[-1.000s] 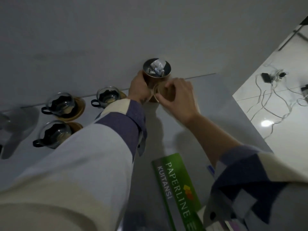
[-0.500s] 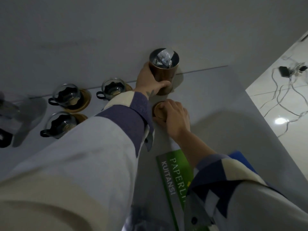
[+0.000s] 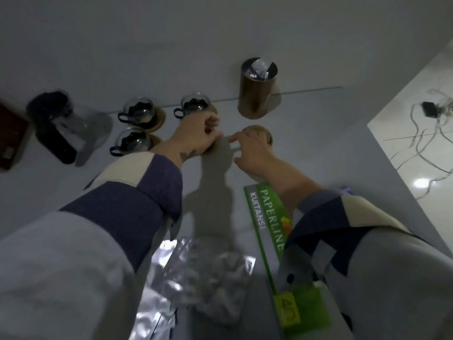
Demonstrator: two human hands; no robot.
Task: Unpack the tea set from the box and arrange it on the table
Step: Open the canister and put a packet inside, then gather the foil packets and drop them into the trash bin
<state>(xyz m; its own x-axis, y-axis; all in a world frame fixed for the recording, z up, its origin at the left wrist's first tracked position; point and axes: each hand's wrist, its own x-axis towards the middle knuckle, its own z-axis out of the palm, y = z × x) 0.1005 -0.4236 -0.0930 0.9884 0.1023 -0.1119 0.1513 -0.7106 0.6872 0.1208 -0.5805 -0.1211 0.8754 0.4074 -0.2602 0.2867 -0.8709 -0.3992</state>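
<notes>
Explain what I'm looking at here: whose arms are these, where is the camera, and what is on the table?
There is no machine. A person wears a camera on the head, looking forward and down, so the two sleeved arms reaching away are the wearer's own.

On the grey table stand three glass cups on round saucers: one at the back, one nearer, one beside the left hand. Further left is a dark glass teapot. At the back stands an open metal canister with something shiny inside.

The left hand rests over a round saucer; whether it grips it is unclear. The right hand covers a round wooden piece, perhaps a lid or a saucer. Near the wearer lie crumpled clear wrapping and a green paper pack.
</notes>
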